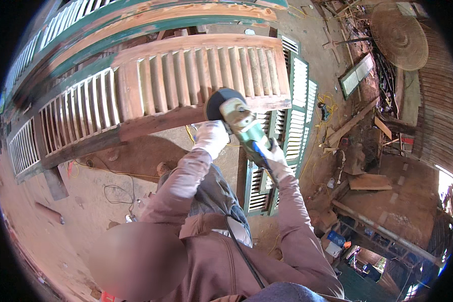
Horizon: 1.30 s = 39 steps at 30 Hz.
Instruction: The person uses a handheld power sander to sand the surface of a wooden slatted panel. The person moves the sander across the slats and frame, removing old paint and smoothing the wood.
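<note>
Both my hands are on a green angle grinder (252, 132) with a dark round disc (221, 102). My left hand (211, 138), in a white glove, is closed beside the grinder's head; the part it grips is hidden. My right hand (276, 157), also gloved, wraps round the rear of the body. The disc overlaps the near edge of a louvred wooden shutter (158, 113), and contact cannot be made out. Bare reddish wood shows at the shutter's right end, while its left part looks darker and greyer.
Another shutter with green paint (151, 25) lies beyond. Green louvred shutters (292, 131) stand to the right. Yellow cord (328, 108) and a thin cable (118, 189) trail over the dirt floor. A round fan (398, 36), planks (352, 121) and a wooden table (402, 201) are farther right.
</note>
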{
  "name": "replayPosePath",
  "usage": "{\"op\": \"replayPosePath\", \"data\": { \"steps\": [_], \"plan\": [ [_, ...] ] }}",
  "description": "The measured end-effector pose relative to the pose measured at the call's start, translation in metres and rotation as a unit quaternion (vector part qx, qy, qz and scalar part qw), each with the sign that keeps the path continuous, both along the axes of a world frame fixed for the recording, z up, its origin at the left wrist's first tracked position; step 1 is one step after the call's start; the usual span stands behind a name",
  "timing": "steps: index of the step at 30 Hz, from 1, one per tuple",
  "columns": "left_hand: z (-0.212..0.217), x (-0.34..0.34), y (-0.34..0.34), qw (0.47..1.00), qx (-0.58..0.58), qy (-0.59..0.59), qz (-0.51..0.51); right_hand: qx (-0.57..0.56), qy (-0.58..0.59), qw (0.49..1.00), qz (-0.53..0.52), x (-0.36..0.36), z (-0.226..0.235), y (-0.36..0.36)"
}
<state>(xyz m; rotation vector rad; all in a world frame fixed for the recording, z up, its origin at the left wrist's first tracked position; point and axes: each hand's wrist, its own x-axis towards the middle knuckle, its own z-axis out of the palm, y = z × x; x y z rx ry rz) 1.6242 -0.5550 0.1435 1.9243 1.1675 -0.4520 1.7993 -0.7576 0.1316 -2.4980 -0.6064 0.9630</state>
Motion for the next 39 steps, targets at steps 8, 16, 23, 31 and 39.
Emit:
{"op": "replayPosePath", "data": {
  "steps": [8, 16, 23, 31, 39],
  "plan": [
    [-0.039, 0.176, -0.044, 0.977, 0.110, -0.141, -0.113, 0.225, 0.243, 0.927, -0.177, 0.154, -0.037, -0.084],
    [-0.024, 0.155, -0.023, 0.987, 0.051, -0.118, -0.100, 0.188, 0.308, 0.929, -0.083, 0.129, 0.016, -0.025],
    [-0.013, -0.024, 0.011, 0.978, 0.038, -0.183, 0.097, 0.129, 0.148, 0.973, 0.123, 0.034, -0.021, 0.030],
    [-0.005, -0.240, 0.044, 0.974, 0.045, -0.095, 0.199, 0.110, 0.031, 0.949, 0.293, -0.164, 0.018, 0.151],
    [-0.003, -0.344, 0.079, 0.942, 0.008, -0.072, 0.327, 0.052, 0.088, 0.938, 0.332, -0.270, 0.034, 0.251]
  ]
}}
